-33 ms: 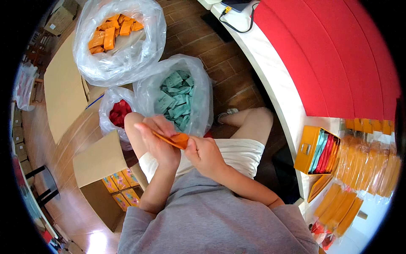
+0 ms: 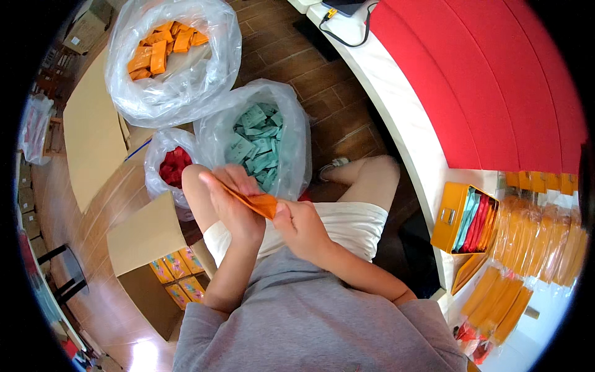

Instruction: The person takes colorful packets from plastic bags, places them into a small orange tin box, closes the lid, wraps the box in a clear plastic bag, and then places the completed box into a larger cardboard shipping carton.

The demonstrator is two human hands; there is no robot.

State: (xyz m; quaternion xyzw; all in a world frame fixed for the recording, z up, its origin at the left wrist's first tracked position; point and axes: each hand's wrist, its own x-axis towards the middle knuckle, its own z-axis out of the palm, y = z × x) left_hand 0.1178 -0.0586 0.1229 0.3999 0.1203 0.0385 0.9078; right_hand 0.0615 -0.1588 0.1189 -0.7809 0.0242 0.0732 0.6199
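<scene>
Both hands half hide orange packets.

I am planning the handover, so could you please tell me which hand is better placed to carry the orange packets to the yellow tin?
Probably the right hand: the yellow tin stands on the counter at the person's right, and both hands grip the orange packets. The left hand would have to cross over.

Orange sachet, flat, tilted, pinched above lap.
</scene>
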